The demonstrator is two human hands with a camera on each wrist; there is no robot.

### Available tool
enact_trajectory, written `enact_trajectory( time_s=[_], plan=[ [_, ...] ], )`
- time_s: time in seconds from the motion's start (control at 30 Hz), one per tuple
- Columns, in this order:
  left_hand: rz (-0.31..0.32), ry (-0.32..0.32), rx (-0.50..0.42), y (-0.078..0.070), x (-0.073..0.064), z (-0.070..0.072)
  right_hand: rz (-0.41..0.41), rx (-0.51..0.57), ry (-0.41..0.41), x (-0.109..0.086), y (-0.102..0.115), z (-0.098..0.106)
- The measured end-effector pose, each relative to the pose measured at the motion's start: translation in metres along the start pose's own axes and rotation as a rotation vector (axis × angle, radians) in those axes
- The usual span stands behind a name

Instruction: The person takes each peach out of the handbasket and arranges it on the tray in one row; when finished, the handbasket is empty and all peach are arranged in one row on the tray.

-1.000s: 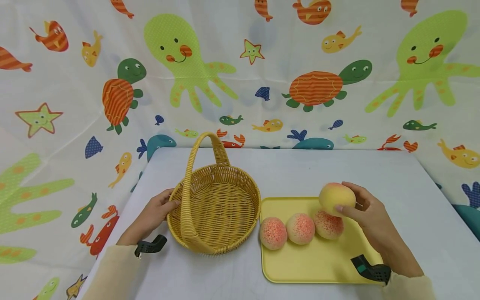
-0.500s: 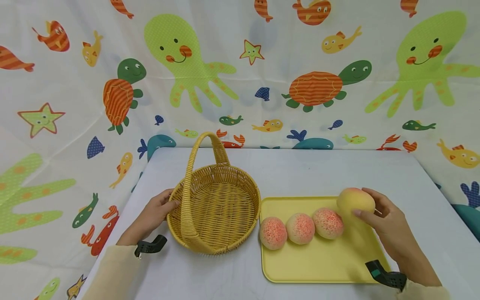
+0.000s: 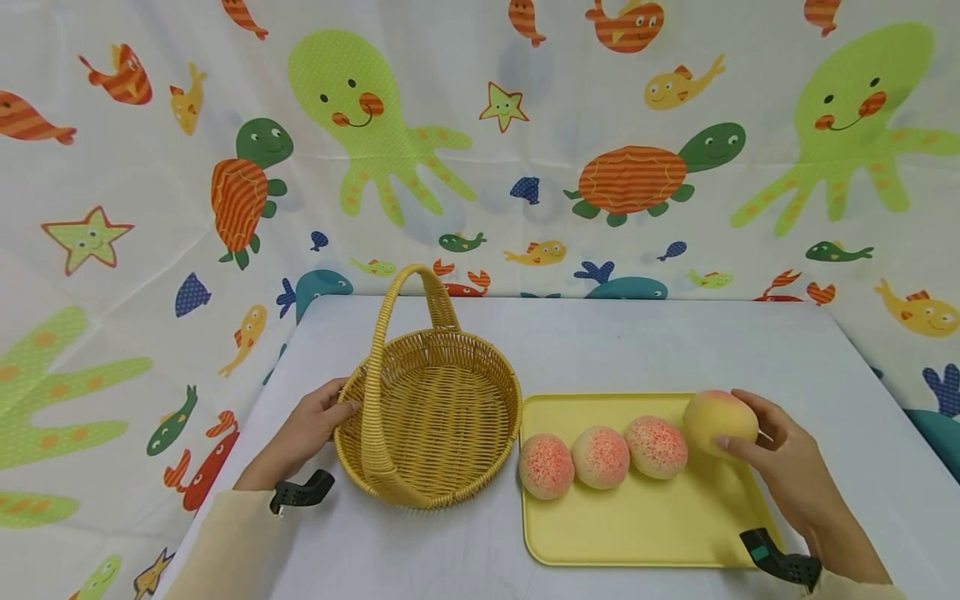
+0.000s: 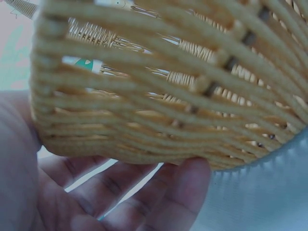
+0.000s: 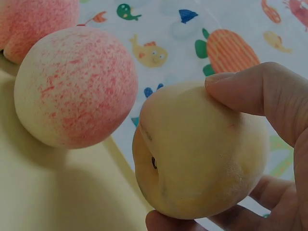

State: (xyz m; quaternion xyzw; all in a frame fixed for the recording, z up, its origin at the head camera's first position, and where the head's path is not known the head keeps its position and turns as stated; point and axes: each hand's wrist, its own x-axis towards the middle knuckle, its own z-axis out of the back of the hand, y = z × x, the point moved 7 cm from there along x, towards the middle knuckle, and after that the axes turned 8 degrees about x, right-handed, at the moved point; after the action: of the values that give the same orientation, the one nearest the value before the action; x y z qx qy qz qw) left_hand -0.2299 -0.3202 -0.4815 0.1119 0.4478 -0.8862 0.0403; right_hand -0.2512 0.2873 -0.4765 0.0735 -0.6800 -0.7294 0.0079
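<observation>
My left hand [image 3: 315, 423] grips the near-left rim of a round wicker basket [image 3: 442, 417] with a tall arched handle; in the left wrist view its fingers [image 4: 185, 192] lie against the woven wall [image 4: 120, 96]. My right hand [image 3: 780, 450] holds a yellow peach [image 3: 720, 423] with a pink blush, thumb on one side and fingers on the other. That peach is over the right end of a yellow tray [image 3: 637, 529]. A row of three speckled pink peaches lies on the tray: a left one [image 3: 547, 467], a middle one [image 3: 602, 457] and a right one [image 3: 657, 447].
The basket stands on a white table [image 3: 585, 346], right beside the tray's left edge. Behind the table hangs a white cloth [image 3: 450, 108] printed with sea animals. A black wrist camera [image 3: 780, 558] is strapped to each forearm.
My right hand has moved right and a little toward me with the yellow peach, from above the rightmost speckled peach to the tray's right end. The left hand and basket stay still.
</observation>
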Motion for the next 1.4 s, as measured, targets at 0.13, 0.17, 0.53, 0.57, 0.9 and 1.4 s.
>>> enact_trajectory(
  time_s=[0.13,0.17,0.53,0.57,0.9,1.4],
  plan=[
    [-0.005,0.002,-0.002,-0.001,0.000,0.000,0.003,0.040,0.025,-0.001,-0.003,0.002],
    [-0.006,0.002,-0.002,-0.002,0.000,0.000,0.005,0.036,0.028,-0.001,-0.004,0.002],
    [-0.004,-0.001,-0.006,0.000,0.000,0.000,-0.006,-0.098,0.027,-0.001,-0.009,0.002],
    [-0.003,-0.002,-0.004,0.001,0.000,0.001,-0.004,-0.098,0.026,-0.001,-0.009,0.002],
    [0.009,-0.008,0.000,0.002,0.001,0.000,-0.046,-0.297,-0.002,-0.002,-0.016,0.002],
    [-0.011,0.000,-0.026,0.000,0.000,-0.001,-0.095,-0.342,0.012,-0.001,-0.022,-0.001]
  ],
)
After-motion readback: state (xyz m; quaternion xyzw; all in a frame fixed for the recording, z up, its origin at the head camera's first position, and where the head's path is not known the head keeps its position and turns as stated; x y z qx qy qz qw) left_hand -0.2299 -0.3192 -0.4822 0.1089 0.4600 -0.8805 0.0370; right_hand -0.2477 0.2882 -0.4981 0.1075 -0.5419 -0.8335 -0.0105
